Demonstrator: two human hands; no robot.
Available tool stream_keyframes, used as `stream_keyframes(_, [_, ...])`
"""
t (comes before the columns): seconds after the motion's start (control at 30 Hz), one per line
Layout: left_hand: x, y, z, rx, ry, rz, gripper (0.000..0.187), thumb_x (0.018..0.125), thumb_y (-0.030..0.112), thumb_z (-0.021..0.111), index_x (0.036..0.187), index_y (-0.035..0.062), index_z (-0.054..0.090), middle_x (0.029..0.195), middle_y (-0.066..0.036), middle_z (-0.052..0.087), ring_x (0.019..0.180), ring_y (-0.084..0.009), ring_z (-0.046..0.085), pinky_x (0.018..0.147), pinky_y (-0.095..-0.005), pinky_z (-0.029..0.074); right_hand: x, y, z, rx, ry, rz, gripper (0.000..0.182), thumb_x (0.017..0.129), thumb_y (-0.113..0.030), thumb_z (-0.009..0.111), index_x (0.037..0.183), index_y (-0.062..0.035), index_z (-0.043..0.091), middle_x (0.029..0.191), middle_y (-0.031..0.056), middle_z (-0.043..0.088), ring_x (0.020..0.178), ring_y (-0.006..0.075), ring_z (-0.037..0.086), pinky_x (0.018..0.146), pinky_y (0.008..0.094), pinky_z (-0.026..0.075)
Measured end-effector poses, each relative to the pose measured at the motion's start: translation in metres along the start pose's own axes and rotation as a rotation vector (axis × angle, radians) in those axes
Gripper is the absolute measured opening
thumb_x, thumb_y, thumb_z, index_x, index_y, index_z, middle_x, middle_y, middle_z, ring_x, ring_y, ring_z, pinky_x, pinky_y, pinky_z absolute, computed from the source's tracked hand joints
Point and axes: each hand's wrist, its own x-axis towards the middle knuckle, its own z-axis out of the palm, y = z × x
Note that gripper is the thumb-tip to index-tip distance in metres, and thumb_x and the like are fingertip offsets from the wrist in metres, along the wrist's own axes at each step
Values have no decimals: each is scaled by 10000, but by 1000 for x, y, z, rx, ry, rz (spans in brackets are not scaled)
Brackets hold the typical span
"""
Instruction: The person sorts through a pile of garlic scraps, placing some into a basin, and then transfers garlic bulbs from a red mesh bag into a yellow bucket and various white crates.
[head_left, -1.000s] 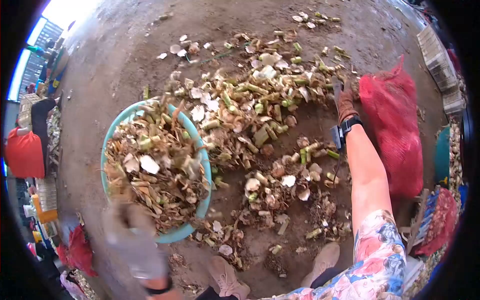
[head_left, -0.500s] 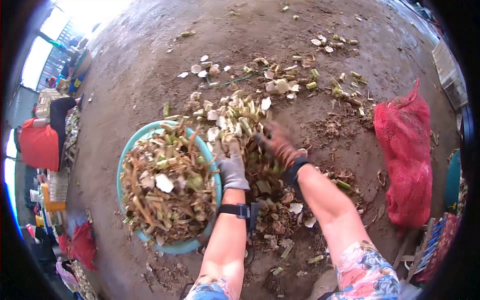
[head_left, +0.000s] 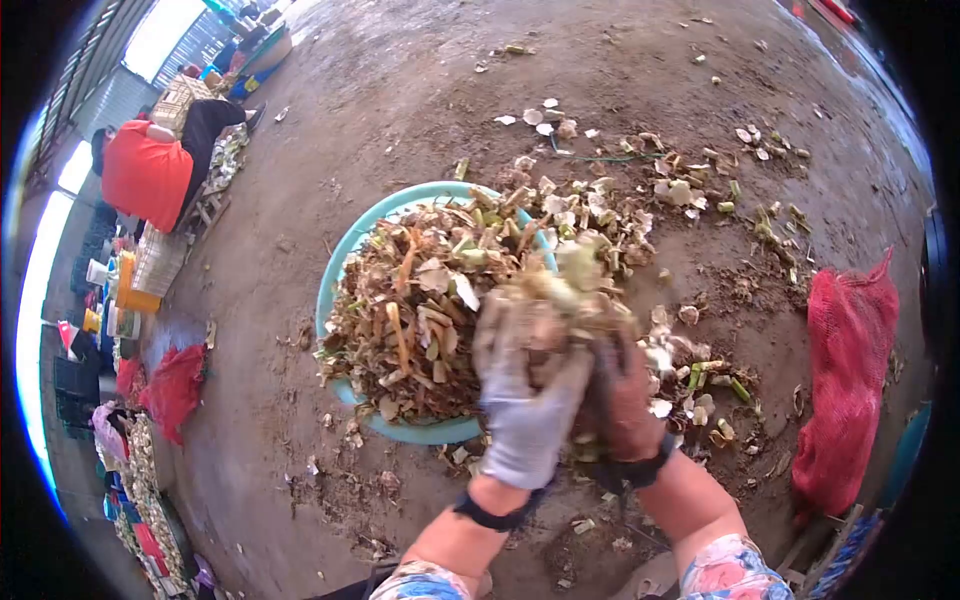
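A heap of pale and green stem scraps is held up between my two gloved hands, beside the right rim of a round teal basin. My left hand, in a light grey glove, cups the scraps from the left. My right hand, in a brown, soiled glove, presses on them from the right and is blurred. The basin is piled high with brown and green plant trimmings. More scraps lie on the muddy ground to the right.
A red mesh sack lies at the right. At the left, a person in an orange top bends near crates. A red bag lies on the ground. Loose trimmings are scattered on the ground beyond the basin.
Both hands have come together and risen from the ground pile with a clump of scraps between them. The view has shifted, so the basin appears farther right and closer to the hands.
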Motion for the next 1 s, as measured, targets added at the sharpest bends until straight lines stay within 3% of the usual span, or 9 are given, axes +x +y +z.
stream_keyframes(0.1, [48,-17,-70,709,169,261,622,813,267,704,1356,90,458,1383,-166,419,1261,-313,408,1057,-422,348,53,82,74,-384,-183,-145,430,932,-195,478,1337,-59,433,1290,213,480,1170,367,482,997,498,372])
stream_keyframes(0.17, [82,-59,-107,752,203,238,575,843,318,661,1332,73,481,1367,-185,442,1249,-339,419,1053,-428,343,60,76,123,-1051,-77,-308,458,912,-277,480,1337,-110,444,1357,194,403,1206,386,423,968,592,335])
stream_keyframes(0.23, [109,-101,-136,603,168,168,567,845,325,657,1314,56,486,1339,-196,465,1225,-354,445,1039,-425,348,67,79,154,-1043,-59,-264,481,889,-344,490,1329,-151,455,1417,167,331,1267,365,362,967,651,278])
stream_keyframes(0.43, [126,-58,-162,886,-187,199,652,808,369,667,1353,84,452,1397,-196,414,1302,-348,375,1091,-409,278,74,61,142,-1096,-176,-124,537,914,-390,445,1392,-153,384,1469,171,276,1324,397,303,1066,612,196])
stream_keyframes(0.6, [109,-53,-103,964,-282,141,641,815,476,598,1380,216,445,1501,-91,309,1404,-338,202,1101,-599,46,73,36,96,-908,-389,-86,527,863,-229,500,1364,-91,414,1400,235,365,1273,418,372,1079,443,305])
stream_keyframes(0.7, [92,-76,-97,1161,-239,284,629,816,517,585,1358,216,475,1494,-87,320,1401,-351,201,1107,-583,59,57,43,65,-1038,-331,-196,538,834,-198,541,1348,-86,426,1363,248,401,1249,426,401,1068,422,330])
stream_keyframes(0.83, [99,-46,-91,1208,-313,170,657,832,517,584,1389,204,432,1503,-100,295,1397,-362,197,1127,-514,146,33,3,39,-888,-334,-322,488,847,-228,592,1297,-78,477,1295,227,464,1215,398,442,1027,432,379])
stream_keyframes(0.93, [122,-35,-115,774,-477,27,706,834,515,592,1408,153,400,1470,-152,347,1387,-328,245,1131,-475,186,17,-5,10,-833,-187,-456,436,863,-303,622,1224,-77,527,1221,183,526,1173,356,485,976,416,421])
stream_keyframes(1.0, [142,-9,-121,846,-308,-7,713,837,507,586,1421,154,378,1459,-200,342,1386,-334,254,1131,-445,198,11,10,8,-910,-176,-482,442,860,-307,628,1224,-79,528,1219,180,525,1161,352,491,968,417,421])
